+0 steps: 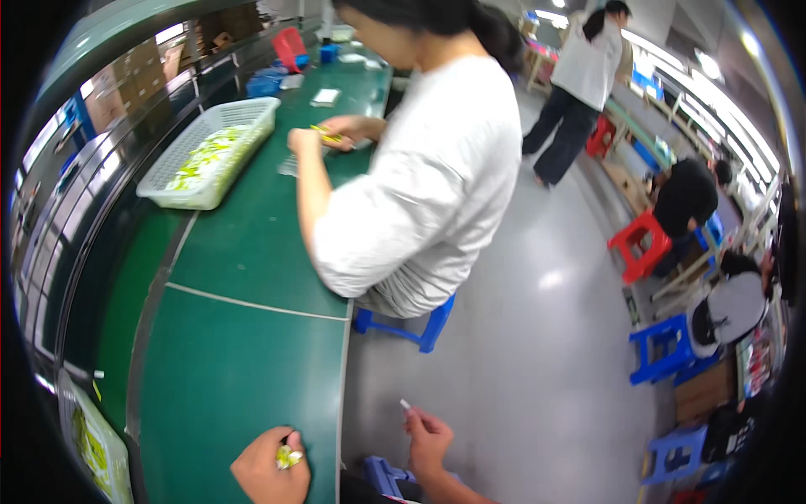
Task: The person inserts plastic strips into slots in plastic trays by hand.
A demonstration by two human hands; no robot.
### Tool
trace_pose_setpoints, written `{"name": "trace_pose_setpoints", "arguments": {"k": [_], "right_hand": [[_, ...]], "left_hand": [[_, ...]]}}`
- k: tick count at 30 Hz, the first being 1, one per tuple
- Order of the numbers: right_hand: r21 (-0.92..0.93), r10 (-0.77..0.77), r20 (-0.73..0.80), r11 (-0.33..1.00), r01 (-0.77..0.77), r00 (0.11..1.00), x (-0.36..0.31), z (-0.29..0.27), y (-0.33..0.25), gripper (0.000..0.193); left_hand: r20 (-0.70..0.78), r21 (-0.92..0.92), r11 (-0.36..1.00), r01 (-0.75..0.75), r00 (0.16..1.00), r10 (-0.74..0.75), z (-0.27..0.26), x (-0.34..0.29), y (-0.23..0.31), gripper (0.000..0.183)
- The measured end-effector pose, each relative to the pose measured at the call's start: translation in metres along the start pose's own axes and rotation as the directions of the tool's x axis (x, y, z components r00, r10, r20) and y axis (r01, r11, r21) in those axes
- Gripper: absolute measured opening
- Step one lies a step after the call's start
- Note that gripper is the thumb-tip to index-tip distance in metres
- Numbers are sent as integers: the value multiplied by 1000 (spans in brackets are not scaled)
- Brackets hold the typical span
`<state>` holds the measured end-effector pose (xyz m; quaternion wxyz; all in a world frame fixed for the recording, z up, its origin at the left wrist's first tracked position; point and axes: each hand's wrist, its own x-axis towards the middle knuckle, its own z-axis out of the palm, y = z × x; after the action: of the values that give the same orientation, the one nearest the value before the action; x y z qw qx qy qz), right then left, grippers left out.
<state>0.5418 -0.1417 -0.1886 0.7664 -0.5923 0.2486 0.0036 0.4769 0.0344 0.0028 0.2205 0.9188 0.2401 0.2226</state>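
Observation:
Over the near part of the green table (243, 378), my left hand (259, 467) is closed around a small bunch of yellow-green and white pieces (289, 457). What the pieces are cannot be made out. My right hand (430, 440) is held past the table's right edge, above the grey floor. Between its thumb and fingertips it pinches a small white piece (405, 404), which points up and to the left. The two hands are apart.
A co-worker in a white shirt (420, 176) sits on a blue stool (430, 323) ahead, handling something yellow. A pale basket (243, 160) of yellow-green and white pieces stands far left; another basket (122, 458) is near left. More people and stools, including a red stool (640, 245), line the right.

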Motion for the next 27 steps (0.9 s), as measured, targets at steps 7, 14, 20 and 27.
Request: {"name": "trace_pose_setpoints", "arguments": {"k": [7, 14, 20, 27], "right_hand": [[21, -518, 654, 741, 671, 551, -75, 137, -114, 15], [-146, -507, 761, 474, 869, 404, -88, 147, -108, 14], [-68, -495, 773, 557, 828, 397, -81, 144, -110, 15], [72, -472, 805, 679, 731, 359, -71, 136, -102, 17]], "left_hand": [[-69, -506, 852, 133, 979, -194, -20, -9, -31, 10], [-39, -617, 731, 293, 916, -400, -38, -12, -47, 11], [-470, -423, 894, -146, 879, -79, -22, -2, -45, 8], [-564, -303, 936, -178, 825, -26, -115, -67, 24, 7]]}}
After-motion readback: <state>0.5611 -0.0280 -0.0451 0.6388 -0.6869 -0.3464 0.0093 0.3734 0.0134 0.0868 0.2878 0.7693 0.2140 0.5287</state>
